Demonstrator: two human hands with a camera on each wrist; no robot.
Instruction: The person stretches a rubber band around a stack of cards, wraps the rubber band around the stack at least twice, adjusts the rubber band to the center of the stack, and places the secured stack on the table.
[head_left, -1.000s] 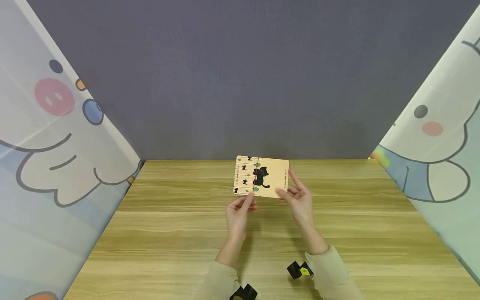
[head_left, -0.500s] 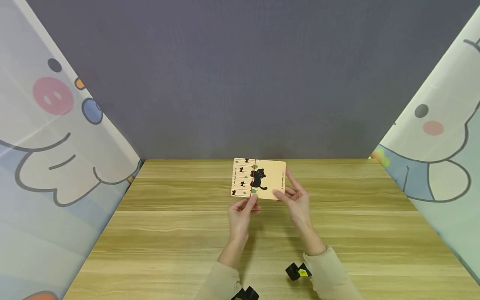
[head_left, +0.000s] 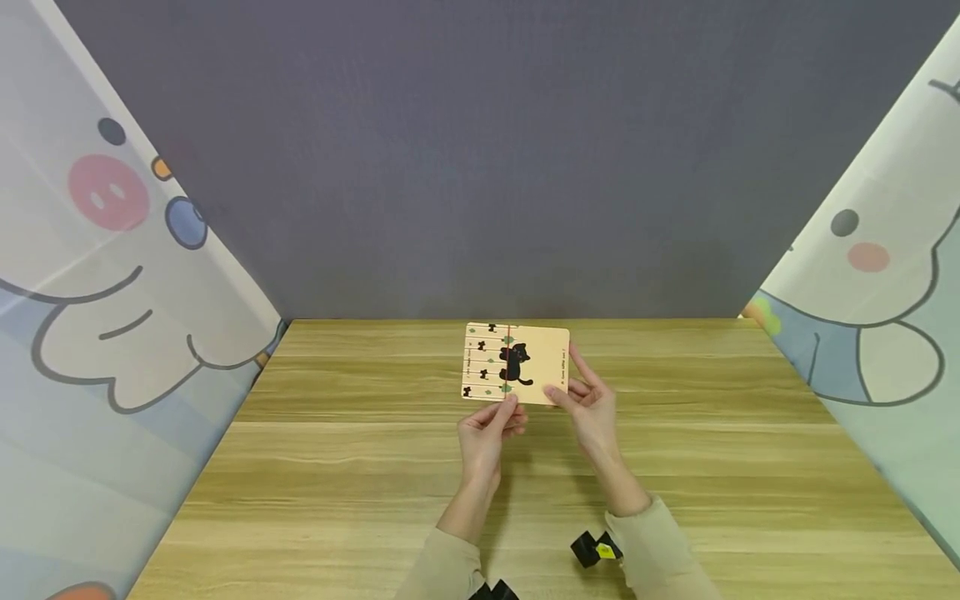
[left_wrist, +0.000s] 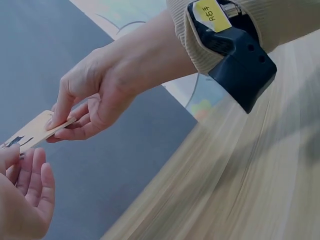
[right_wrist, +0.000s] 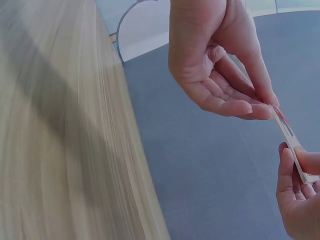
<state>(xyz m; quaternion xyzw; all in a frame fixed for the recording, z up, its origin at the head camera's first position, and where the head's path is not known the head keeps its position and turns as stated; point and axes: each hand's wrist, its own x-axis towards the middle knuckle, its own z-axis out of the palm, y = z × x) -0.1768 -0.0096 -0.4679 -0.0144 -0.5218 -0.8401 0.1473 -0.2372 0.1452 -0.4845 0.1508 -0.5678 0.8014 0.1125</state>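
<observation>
A small cream notebook with a black cat, several tiny dark animals and a thin red band across its cover is held above the table. My left hand pinches its near edge close to the red band, thumb on top. At the right end, my right hand grips the near corner, with the thumb on the cover and other fingers behind. In the right wrist view, the notebook appears edge-on as a thin stack between both hands. The left wrist view shows only part of the notebook.
Below the hands lies a wood-grain table. A dark grey panel rises behind it, with cartoon-printed sheets at the left and right. Black wrist-worn devices, including the right one, stick out near the sleeves.
The notebook has shifted slightly left and nearer to me. My right hand has moved left with it, while my left hand's pinch has slid a little right along the near edge.
</observation>
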